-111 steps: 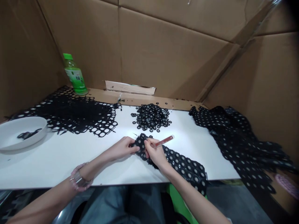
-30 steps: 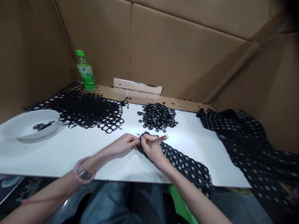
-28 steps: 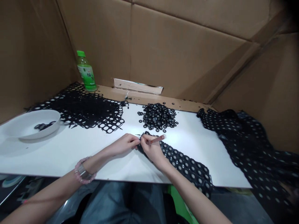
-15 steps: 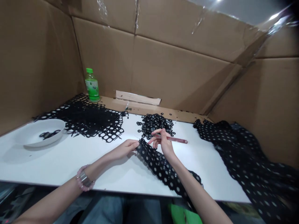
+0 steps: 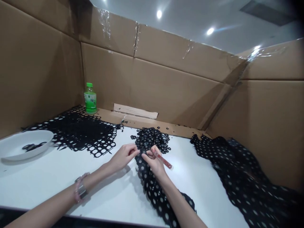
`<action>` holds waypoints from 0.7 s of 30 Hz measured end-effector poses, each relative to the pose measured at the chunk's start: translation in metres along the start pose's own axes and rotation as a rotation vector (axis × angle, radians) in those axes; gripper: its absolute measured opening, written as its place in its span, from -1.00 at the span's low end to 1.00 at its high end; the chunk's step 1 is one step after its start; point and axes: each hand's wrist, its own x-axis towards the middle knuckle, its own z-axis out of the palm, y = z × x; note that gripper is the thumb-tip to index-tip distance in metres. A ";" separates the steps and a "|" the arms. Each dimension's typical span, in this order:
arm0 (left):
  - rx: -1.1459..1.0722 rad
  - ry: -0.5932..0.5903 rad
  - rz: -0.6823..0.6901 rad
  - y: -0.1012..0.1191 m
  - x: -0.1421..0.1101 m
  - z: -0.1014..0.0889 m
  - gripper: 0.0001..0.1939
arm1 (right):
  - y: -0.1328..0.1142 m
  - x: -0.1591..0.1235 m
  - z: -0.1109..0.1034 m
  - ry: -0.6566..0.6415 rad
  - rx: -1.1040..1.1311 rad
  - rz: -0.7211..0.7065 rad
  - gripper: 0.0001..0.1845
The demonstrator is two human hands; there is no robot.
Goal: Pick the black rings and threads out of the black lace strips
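A long strip of black perforated sheet (image 5: 150, 186), full of round holes, runs from my fingers down toward the table's front edge. At its far end my left hand (image 5: 125, 154) is closed, thumb and fingers pinched at the strip's edge. Close beside it, my right hand (image 5: 154, 162) is closed too, its thumb and fingertips at the same end of the strip. Tucked in that hand is a slim reddish tool (image 5: 166, 161), pointing out to the right; its tip is hidden. Just behind both hands lies a pile of small black rings (image 5: 152, 136).
A tangle of black lattice scrap (image 5: 83, 133) covers the back left. A white bowl (image 5: 45, 152) holds several black pieces. A green-capped bottle (image 5: 90, 99) stands in the back corner. More perforated sheet (image 5: 228, 164) drapes along the right. Cardboard walls (image 5: 166, 85) surround the white table (image 5: 99, 186).
The view has tilted upward. My right hand has come down and inward, bringing its fingertips to the strip's end near my left hand. The reddish tool now slants more steeply downward.
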 end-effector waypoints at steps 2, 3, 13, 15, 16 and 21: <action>0.143 0.104 0.065 0.003 0.000 0.003 -0.74 | 0.001 0.001 -0.001 0.054 0.011 -0.003 -0.55; 0.195 0.108 0.107 0.004 0.000 0.003 -0.77 | 0.001 0.001 -0.001 0.072 0.017 -0.004 -0.55; 0.081 -0.077 0.098 0.011 0.013 0.008 -0.73 | 0.002 0.000 -0.006 0.124 0.087 -0.020 -0.54; 0.001 -0.079 0.057 0.012 0.016 0.010 -0.69 | 0.001 -0.001 -0.007 0.137 0.083 -0.041 -0.54; -0.041 -0.065 0.036 0.011 0.018 0.011 -0.67 | 0.000 -0.001 -0.007 0.144 0.078 -0.049 -0.54; -0.261 0.034 -0.103 -0.007 0.033 0.010 -0.64 | 0.003 0.000 -0.009 0.162 0.073 -0.058 -0.54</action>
